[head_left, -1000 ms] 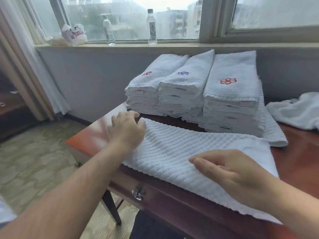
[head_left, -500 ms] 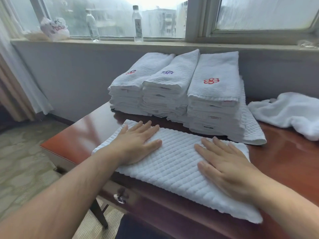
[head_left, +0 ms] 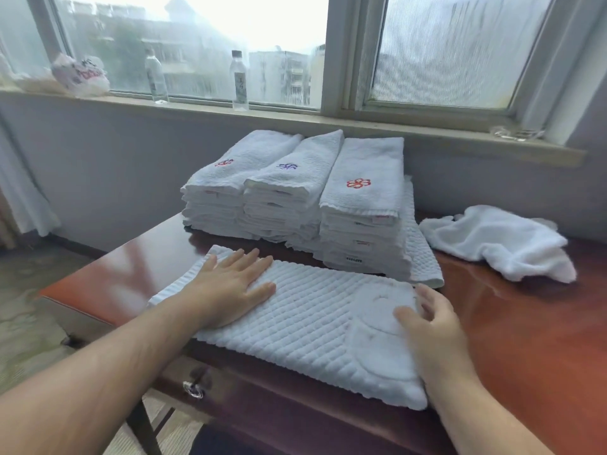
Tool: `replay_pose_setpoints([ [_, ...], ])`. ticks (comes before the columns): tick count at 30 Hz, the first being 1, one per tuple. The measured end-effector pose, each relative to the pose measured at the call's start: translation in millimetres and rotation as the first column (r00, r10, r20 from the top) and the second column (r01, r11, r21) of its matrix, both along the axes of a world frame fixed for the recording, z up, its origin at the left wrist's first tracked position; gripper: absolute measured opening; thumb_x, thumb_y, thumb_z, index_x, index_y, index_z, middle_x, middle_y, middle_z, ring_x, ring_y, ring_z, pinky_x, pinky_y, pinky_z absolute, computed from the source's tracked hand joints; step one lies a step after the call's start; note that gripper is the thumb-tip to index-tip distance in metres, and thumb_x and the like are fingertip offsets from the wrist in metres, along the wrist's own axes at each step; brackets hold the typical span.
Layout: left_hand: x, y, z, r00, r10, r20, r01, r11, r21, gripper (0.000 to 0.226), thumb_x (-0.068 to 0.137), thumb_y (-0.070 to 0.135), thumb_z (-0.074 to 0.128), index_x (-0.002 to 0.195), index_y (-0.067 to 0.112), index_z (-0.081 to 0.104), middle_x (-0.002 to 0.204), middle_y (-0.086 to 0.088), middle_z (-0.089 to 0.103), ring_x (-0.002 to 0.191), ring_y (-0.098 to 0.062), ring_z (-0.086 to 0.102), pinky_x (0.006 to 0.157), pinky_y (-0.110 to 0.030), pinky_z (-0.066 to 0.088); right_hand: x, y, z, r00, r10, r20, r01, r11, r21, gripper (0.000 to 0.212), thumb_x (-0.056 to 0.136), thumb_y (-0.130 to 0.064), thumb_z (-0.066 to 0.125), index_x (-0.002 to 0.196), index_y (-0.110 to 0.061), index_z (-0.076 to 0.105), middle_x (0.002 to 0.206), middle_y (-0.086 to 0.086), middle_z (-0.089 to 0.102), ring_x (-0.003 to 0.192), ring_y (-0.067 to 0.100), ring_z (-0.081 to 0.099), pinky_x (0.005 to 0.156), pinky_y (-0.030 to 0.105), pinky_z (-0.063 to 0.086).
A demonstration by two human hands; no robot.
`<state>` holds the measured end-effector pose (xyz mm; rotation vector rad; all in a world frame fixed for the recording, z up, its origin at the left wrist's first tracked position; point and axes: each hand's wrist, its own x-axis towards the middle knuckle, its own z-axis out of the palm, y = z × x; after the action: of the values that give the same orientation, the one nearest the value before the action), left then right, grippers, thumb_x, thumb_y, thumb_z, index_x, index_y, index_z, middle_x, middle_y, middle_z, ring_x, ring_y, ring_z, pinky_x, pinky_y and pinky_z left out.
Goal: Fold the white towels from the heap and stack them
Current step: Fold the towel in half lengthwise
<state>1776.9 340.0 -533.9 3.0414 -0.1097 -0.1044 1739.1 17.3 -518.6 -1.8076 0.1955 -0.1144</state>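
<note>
On the towel's (head_left: 312,326) left end our left hand (head_left: 230,290) lies flat; at its right end our right hand (head_left: 432,326) curls, grip unclear.

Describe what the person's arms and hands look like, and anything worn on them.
The left forearm and right forearm are bare to the frame's edge: no sleeve, watch or bracelet shows. The left hand and right hand wear no gloves, and no ring is visible. The right hand's fingers are motion-blurred, so fine detail there cannot be told.
</note>
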Motion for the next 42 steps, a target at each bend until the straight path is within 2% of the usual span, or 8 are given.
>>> replay_pose_setpoints([
  [2,-1,-1,0,1.000,0.000,0.006,0.000,1.000,-0.001,0.087,0.075,0.089,-0.004,0.154,0.053,-0.006,0.166,0.018,-0.008,0.153,-0.006,-0.009,0.124,-0.047,-0.008,-7,-4,6,0.989,0.021,-0.148,0.050,0.885,0.462,0.029,0.091,-0.009,0.065,0.120,-0.005,0.067,0.105,0.012,0.077,0.092,0.026,0.075,0.069,0.034,0.059],
  [4,-2,-2,-2,1.000,-0.004,0.009,0.004,1.000,-0.003,0.087,0.075,0.090,-0.004,0.154,0.053,-0.006,0.166,0.018,-0.008,0.153,-0.006,-0.009,0.123,-0.047,-0.008,-22,-3,10,0.942,0.247,-0.227,-0.017,0.710,0.704,0.036,0.093,-0.022,0.065,0.121,0.001,0.066,0.109,0.023,0.074,0.096,0.037,0.074,0.074,0.045,0.061],
  [10,-6,-4,-3,1.000,-0.004,0.025,0.005,1.000,-0.018,0.089,0.073,0.092,-0.006,0.153,0.054,-0.006,0.166,0.019,-0.007,0.153,-0.006,-0.009,0.123,-0.046,-0.009,-67,12,-4,0.857,0.513,0.050,-0.248,0.326,0.913,0.089,0.062,-0.048,0.093,0.138,-0.014,0.061,0.139,0.019,0.061,0.126,0.039,0.061,0.110,0.053,0.043],
  [15,-14,-12,-3,1.000,0.011,0.022,-0.010,0.999,-0.035,0.085,0.077,0.087,-0.002,0.154,0.052,-0.005,0.167,0.017,-0.007,0.153,-0.006,-0.010,0.123,-0.047,-0.009,-89,43,-10,0.887,0.419,0.196,-0.386,0.435,0.814,0.126,0.031,-0.069,0.095,0.143,-0.034,0.046,0.142,-0.002,0.061,0.132,0.020,0.057,0.103,0.037,0.052],
  [22,-30,-30,-4,0.998,0.066,0.022,-0.064,0.997,-0.050,0.081,0.083,0.083,0.002,0.156,0.049,-0.004,0.167,0.014,-0.008,0.153,-0.009,-0.012,0.123,-0.049,-0.010,-90,76,-14,0.987,0.123,0.101,-0.152,0.541,0.827,0.071,0.068,-0.032,0.091,0.132,-0.028,0.061,0.126,-0.001,0.071,0.115,0.019,0.069,0.100,0.041,0.050],
  [27,-41,-42,-3,0.997,0.077,0.018,-0.076,0.993,-0.089,0.086,0.079,0.085,-0.003,0.156,0.048,-0.005,0.167,0.014,-0.009,0.153,-0.010,-0.013,0.122,-0.050,-0.012,-93,76,-14,0.983,0.150,0.111,-0.175,0.543,0.821,0.067,0.074,-0.026,0.090,0.134,-0.029,0.060,0.125,-0.002,0.072,0.114,0.018,0.070,0.081,0.030,0.061],
  [35,-51,-62,7,0.994,0.096,-0.044,-0.100,0.989,-0.112,0.073,0.094,0.074,0.008,0.158,0.041,-0.003,0.168,0.012,-0.007,0.154,-0.012,-0.010,0.123,-0.051,-0.008,-86,64,-21,0.991,0.015,0.133,-0.096,0.773,0.627,0.044,0.076,-0.016,0.070,0.111,-0.044,0.072,0.121,-0.010,0.073,0.116,0.016,0.068,0.102,0.050,0.052],
  [42,-38,-69,29,1.000,0.024,0.003,-0.023,0.996,-0.090,0.077,0.095,0.073,0.023,0.160,0.034,0.010,0.163,0.007,0.028,0.151,-0.017,0.021,0.122,-0.045,0.008,-64,21,-7,0.978,0.066,0.199,-0.180,0.754,0.632,0.039,0.085,0.002,0.067,0.111,-0.025,0.075,0.115,0.006,0.075,0.106,0.024,0.073,0.082,0.045,0.061],
])
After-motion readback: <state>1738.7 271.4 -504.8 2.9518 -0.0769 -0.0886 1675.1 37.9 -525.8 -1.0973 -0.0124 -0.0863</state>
